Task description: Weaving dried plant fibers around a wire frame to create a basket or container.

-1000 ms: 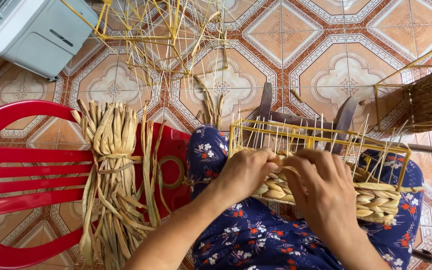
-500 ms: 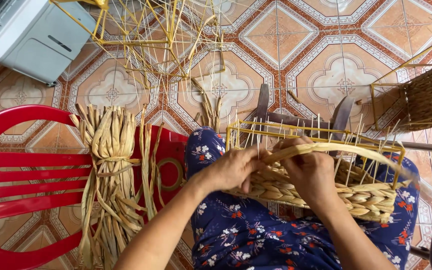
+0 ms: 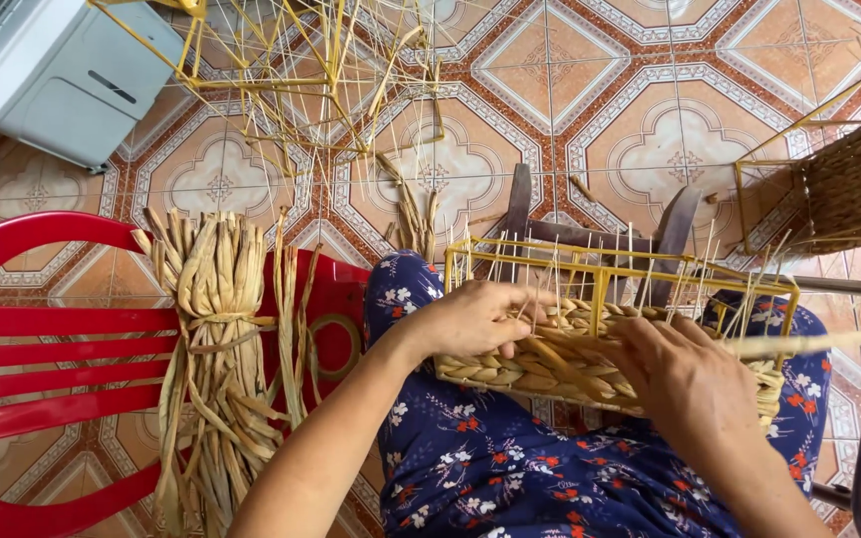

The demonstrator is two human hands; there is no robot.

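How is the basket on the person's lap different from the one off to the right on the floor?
The lap basket is woven only along its lower part, with bare yellow frame and thin upright sticks above; the floor basket has its wall woven far higher. The left hand and right hand rest on the lap basket; nobody touches the floor basket. Both have yellow wire frames and tan woven strands.

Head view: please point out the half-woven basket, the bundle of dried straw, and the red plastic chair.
half-woven basket [image 3: 510, 371], head view, on its braided side.
bundle of dried straw [image 3: 213, 299], head view, near its tied middle.
red plastic chair [image 3: 42, 329], head view, on a slat.
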